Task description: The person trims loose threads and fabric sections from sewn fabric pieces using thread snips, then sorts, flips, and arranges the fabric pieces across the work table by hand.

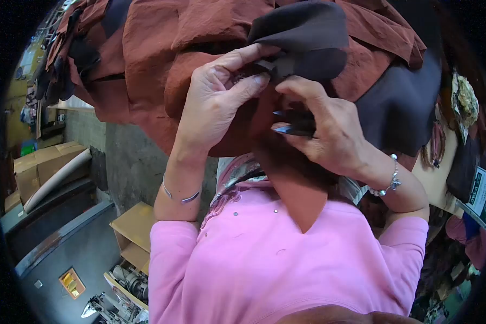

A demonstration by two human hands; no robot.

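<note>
A large heap of reddish-brown fabric [151,65] fills the upper middle, with dark grey cloth [302,27] folded over it. My left hand [221,89] pinches the edge of the dark cloth between thumb and index finger. Close beside it on the right, my right hand [329,121] is curled around a small dark tool with two pointed metal tips [282,129], which look like snips; its index fingertip is near the cloth edge. A pointed brown flap [302,200] hangs below my hands against the pink top.
Cardboard boxes [48,167] and a pale roll [56,181] stand at the left. Lower left are an open carton [135,232] and a machine [105,308]. At the right, a printed bag [478,197] hangs near a wrapped bundle [464,102].
</note>
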